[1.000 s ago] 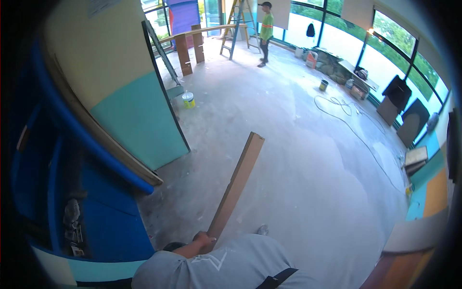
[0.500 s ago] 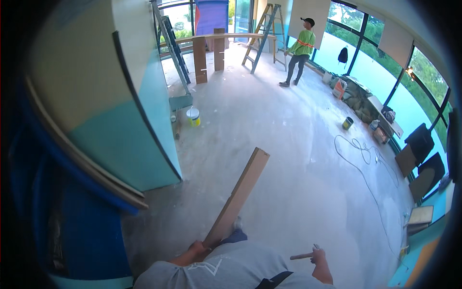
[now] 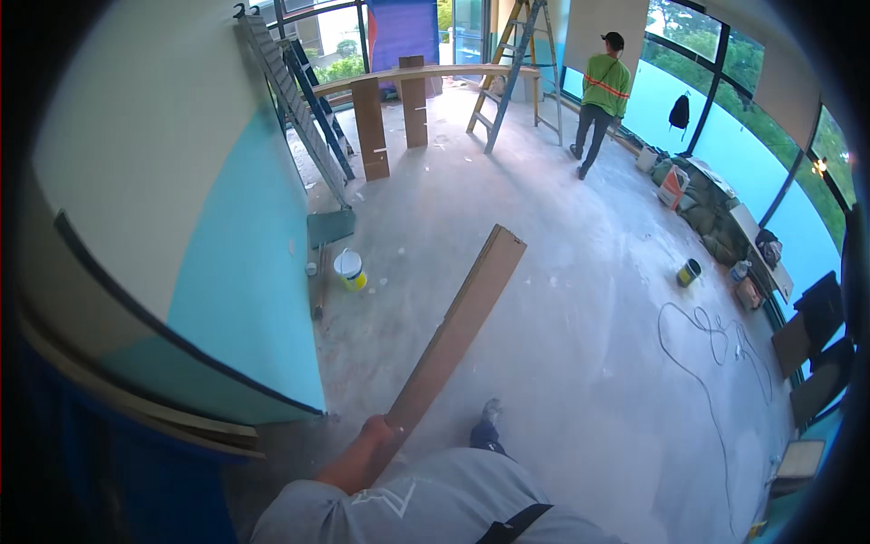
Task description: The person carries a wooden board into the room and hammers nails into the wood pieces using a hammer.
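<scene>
My left hand (image 3: pixel 381 436) is closed round the near end of a long brown board (image 3: pixel 460 328). The board slants up and away to the right, clear of the floor. A dark line along its left edge suggests more than one layer, but I cannot tell how many. My right hand is out of the picture. Below the board, one of my shoes (image 3: pixel 491 412) shows on the dusty floor.
At the left, a white and turquoise wall (image 3: pixel 263 263) ends in a corner. Beyond it are a white bucket (image 3: pixel 348 265), leaning ladders (image 3: pixel 292 109) and a stepladder (image 3: pixel 513 72). A person in green (image 3: pixel 604 86) stands far right. A cable (image 3: pixel 696 370) and a can (image 3: pixel 689 272) are at right.
I have moved forward, and the wall corner and bucket appear nearer. My right hand, which held a short stick-like tool, has left the picture. The person in green has turned away.
</scene>
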`<state>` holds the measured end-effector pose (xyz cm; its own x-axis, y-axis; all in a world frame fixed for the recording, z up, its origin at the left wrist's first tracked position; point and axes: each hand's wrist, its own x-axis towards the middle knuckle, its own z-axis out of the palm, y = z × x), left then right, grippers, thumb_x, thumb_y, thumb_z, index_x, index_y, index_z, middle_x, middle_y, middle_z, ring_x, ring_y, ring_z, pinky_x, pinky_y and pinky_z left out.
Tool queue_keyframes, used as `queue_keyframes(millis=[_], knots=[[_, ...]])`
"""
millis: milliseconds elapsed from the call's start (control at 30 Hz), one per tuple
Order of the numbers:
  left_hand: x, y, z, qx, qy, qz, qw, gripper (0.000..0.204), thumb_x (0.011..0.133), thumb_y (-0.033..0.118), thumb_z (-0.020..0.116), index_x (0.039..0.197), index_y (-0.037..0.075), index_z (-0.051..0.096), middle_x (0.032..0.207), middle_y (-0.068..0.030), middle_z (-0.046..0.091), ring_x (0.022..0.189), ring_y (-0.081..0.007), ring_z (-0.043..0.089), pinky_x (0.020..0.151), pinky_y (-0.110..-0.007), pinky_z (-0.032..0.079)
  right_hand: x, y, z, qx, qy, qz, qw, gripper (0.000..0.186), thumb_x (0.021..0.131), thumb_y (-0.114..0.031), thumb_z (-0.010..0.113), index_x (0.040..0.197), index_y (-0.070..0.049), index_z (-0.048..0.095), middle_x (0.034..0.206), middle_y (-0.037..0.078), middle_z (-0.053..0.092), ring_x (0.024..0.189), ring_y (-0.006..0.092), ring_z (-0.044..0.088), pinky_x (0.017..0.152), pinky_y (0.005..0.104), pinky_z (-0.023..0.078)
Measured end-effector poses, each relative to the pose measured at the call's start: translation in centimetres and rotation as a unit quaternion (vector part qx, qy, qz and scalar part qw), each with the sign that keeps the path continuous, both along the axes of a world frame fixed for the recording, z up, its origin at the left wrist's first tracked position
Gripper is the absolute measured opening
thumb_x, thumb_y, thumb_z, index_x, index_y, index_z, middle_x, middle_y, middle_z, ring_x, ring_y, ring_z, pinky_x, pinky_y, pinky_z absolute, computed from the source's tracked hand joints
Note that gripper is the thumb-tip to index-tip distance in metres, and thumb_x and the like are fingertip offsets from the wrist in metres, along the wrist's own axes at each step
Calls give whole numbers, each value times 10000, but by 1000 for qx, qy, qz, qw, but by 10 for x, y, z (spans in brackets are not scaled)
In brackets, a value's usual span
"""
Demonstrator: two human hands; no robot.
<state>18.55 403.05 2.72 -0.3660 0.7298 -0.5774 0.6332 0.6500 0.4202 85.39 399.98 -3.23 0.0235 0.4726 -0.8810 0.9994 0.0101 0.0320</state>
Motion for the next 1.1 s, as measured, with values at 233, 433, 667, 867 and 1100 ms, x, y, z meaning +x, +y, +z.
queue_keyframes(millis=[233, 433, 667, 867, 1100], knots=[[-58, 218, 2, 56, 27, 7, 998, 643, 703, 531, 810, 1148, 74, 731, 1100, -211, 721, 1045, -377, 683, 948, -448, 525, -38, 314, -4, 151, 18, 259, 954, 355, 919, -254, 609, 1216, -72, 674, 1378, 171, 595, 1290, 361, 532, 1076, 526, 426], [-86, 434, 70, 106, -42, 45, 992, 576, 696, 444, 824, 1118, 63, 732, 1043, -217, 722, 1021, -380, 683, 929, -438, 525, -170, 666, 65, 539, 339, -191, 747, 356, 886, -85, 552, 1224, -39, 654, 1168, 168, 668, 1007, 234, 636, 878, 372, 523], [-156, 736, 89, 153, -83, -152, 973, 483, 675, 357, 830, 1069, 91, 747, 1023, -184, 730, 961, -357, 692, 877, -439, 533, -358, 938, 288, 266, 651, -414, 578, 480, 976, -452, 607, 1200, -29, 629, 919, 64, 587, 722, 185, 515, 642, 339, 433], [-181, 1014, 139, 174, -127, -280, 936, 436, 624, 251, 810, 1033, 104, 763, 960, -141, 754, 860, -275, 706, 804, -390, 534, -442, 1092, 351, 312, 817, -295, 386, 981, 745, -683, 775, 1422, -45, 463, 1095, 41, 576, 1060, 206, 555, 951, 416, 466], [-201, 1281, 162, 192, -228, -187, 936, 445, 611, 149, 824, 1053, 125, 779, 936, -122, 764, 852, -262, 709, 823, -393, 544, -503, 1340, 388, 356, 787, -314, 393, 449, 968, -193, 645, 1373, -56, 509, 1198, 63, 589, 1037, 175, 599, 918, 353, 508]])
